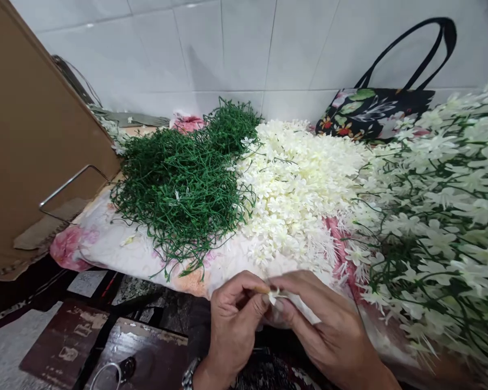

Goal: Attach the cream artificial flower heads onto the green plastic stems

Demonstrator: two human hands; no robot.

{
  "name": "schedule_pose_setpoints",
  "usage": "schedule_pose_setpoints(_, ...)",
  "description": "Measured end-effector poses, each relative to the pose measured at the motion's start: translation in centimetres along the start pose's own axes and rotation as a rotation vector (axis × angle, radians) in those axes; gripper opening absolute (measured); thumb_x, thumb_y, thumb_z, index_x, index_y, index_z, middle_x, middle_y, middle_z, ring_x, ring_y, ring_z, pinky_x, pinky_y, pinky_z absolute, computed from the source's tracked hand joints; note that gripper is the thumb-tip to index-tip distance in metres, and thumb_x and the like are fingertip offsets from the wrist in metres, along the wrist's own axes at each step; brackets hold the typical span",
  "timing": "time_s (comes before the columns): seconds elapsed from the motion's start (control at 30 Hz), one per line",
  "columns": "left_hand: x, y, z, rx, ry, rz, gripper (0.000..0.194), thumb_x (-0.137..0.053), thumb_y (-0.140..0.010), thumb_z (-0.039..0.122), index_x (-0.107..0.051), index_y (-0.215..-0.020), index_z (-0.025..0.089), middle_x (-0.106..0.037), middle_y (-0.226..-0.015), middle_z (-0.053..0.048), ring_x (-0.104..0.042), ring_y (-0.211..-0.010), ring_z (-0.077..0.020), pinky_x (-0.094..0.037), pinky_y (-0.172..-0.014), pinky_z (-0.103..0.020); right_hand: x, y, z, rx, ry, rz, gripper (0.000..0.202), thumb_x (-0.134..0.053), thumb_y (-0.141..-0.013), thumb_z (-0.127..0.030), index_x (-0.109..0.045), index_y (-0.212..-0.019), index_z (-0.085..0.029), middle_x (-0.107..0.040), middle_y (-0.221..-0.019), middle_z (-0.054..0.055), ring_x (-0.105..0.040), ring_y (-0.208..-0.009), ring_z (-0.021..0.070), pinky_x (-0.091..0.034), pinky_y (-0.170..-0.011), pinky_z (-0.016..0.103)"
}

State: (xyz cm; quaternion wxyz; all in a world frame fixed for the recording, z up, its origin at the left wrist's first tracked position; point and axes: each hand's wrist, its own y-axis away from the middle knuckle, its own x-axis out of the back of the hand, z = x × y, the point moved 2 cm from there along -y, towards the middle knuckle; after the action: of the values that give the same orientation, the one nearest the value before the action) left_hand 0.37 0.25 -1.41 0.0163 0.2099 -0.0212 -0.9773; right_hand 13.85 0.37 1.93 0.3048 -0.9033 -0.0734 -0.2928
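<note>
My left hand (233,319) and my right hand (333,325) meet at the table's near edge, their fingertips pinched together. Between them is a small white artificial flower (273,297), mostly covered by the fingers. Something yellowish-brown (262,290) shows at my left index fingertip; what it is I cannot make out. Motion blurs my right index finger. Just beyond my hands lies a heap of loose white artificial blossoms (296,184). To its left is a tangled pile of green plastic stems (183,179).
Finished-looking sprays of white flowers on green stems (443,227) fill the right side. A black floral handbag (382,114) leans against the tiled wall (244,49). A large cardboard box (36,124) stands at the left. The flowered tablecloth (117,252) covers the table.
</note>
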Motion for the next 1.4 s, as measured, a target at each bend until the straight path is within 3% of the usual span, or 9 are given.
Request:
schedule_pose_setpoints(0.13, -0.5, -0.1, -0.2, 0.065, -0.071, -0.044, 0.017, -0.068, -0.075, 0.025, -0.062, -0.063, 0.014, -0.051, -0.053, 0.003, -0.045, -0.046, -0.007, -0.038, -0.045, -0.017, -0.1, -0.4, 0.3, 0.029, -0.065, 0.001, 0.017, -0.049, -0.086, -0.007, -0.057, -0.095, -0.02, -0.062, -0.07, -0.001, -0.06, -0.064, 0.009, -0.049, -0.058, 0.017)
schedule_pose_setpoints(0.23, -0.3, -0.5, 0.4, -0.035, -0.215, -0.07, 0.013, -0.061, -0.078, 0.021, -0.062, -0.067, 0.015, -0.051, -0.055, 0.003, -0.046, -0.045, -0.0076, -0.037, -0.043, -0.018, 0.3, -0.3, 0.8, 0.05, -0.005, 0.025, 0.014, -0.049, -0.086, -0.01, -0.056, -0.092, -0.019, -0.06, -0.068, -0.001, -0.06, -0.061, 0.0092, -0.049, -0.055, 0.016)
schedule_pose_setpoints(0.47, 1.9, -2.6, 4.2, -0.716, -1.228, 0.155, 0.02, -0.047, -0.081, 0.004, -0.062, -0.074, 0.014, -0.06, -0.065, -0.004, -0.056, -0.063, -0.0154, -0.043, -0.059, -0.025, 1.3, 0.8, 3.3, 0.057, 0.256, 0.101, 0.005, -0.051, -0.086, -0.018, -0.055, -0.089, -0.019, -0.064, -0.073, 0.002, -0.064, -0.064, 0.0126, -0.051, -0.063, 0.021)
schedule_pose_setpoints(0.57, 2.0, -4.0, 4.3, -0.763, -1.682, 0.251, 0.028, -0.044, -0.078, 0.001, -0.057, -0.06, 0.017, -0.055, -0.056, -0.004, -0.052, -0.057, -0.0182, -0.038, -0.057, -0.03, 1.3, 0.8, 3.5, 0.071, 0.303, 0.155, 0.006, -0.049, -0.087, -0.019, -0.055, -0.086, -0.019, -0.064, -0.07, 0.001, -0.064, -0.061, 0.0123, -0.051, -0.063, 0.021)
schedule_pose_setpoints(0.67, 1.8, -5.2, 3.8, -0.686, -1.904, 0.232, 0.027, -0.046, -0.072, -0.001, -0.056, -0.057, 0.018, -0.057, -0.055, -0.004, -0.053, -0.055, -0.0197, -0.036, -0.056, -0.031, 1.1, 0.4, 3.1, 0.088, 0.313, 0.181, 0.008, -0.048, -0.087, -0.018, -0.055, -0.084, -0.02, -0.065, -0.068, 0.001, -0.064, -0.059, 0.0128, -0.051, -0.06, 0.022)
schedule_pose_setpoints(0.97, 2.1, -4.3, 3.8, -0.786, -1.814, 0.146, 0.028, -0.046, -0.073, -0.003, -0.052, -0.058, 0.02, -0.054, -0.056, -0.003, -0.048, -0.056, -0.0185, -0.031, -0.056, -0.032, 1.2, 0.5, 3.0, 0.078, 0.236, 0.207, 0.007, -0.051, -0.085, -0.016, -0.057, -0.083, -0.02, -0.064, -0.066, 0.001, -0.063, -0.057, 0.0125, -0.05, -0.058, 0.022)
schedule_pose_setpoints(1.2, 1.5, -2.2, 3.3, -0.868, -1.734, -0.228, 0.024, -0.048, -0.071, -0.005, -0.053, -0.07, 0.018, -0.051, -0.067, -0.002, -0.044, -0.065, -0.0183, -0.028, -0.061, -0.033, 1.4, 0.8, 2.6, -0.103, 0.039, 0.142, 0.009, -0.053, -0.085, -0.015, -0.058, -0.082, -0.021, -0.063, -0.073, 0.001, -0.062, -0.066, 0.0111, -0.049, -0.061, 0.019)
schedule_pose_setpoints(1.33, 0.5, -1.9, 2.9, -0.894, -1.701, -0.358, 0.023, -0.047, -0.069, -0.005, -0.052, -0.072, 0.017, -0.049, -0.067, -0.002, -0.043, -0.064, -0.0182, -0.027, -0.06, -0.033, 0.9, 0.3, 2.2, -0.162, -0.077, 0.093, 0.007, -0.055, -0.085, -0.017, -0.06, -0.081, -0.021, -0.065, -0.096, 0.006, -0.064, -0.088, 0.0151, -0.052, -0.072, 0.023)
schedule_pose_setpoints(1.4, 0.1, -1.9, 2.8, -0.92, -1.677, -0.397, 0.022, -0.046, -0.07, -0.004, -0.051, -0.072, 0.017, -0.048, -0.067, -0.001, -0.043, -0.064, -0.0181, -0.027, -0.059, -0.033, 0.5, 0.0, 2.0, -0.178, -0.109, 0.079, 0.009, -0.054, -0.085, -0.017, -0.06, -0.079, -0.019, -0.066, -0.095, 0.007, -0.065, -0.086, 0.0154, -0.052, -0.069, 0.023)
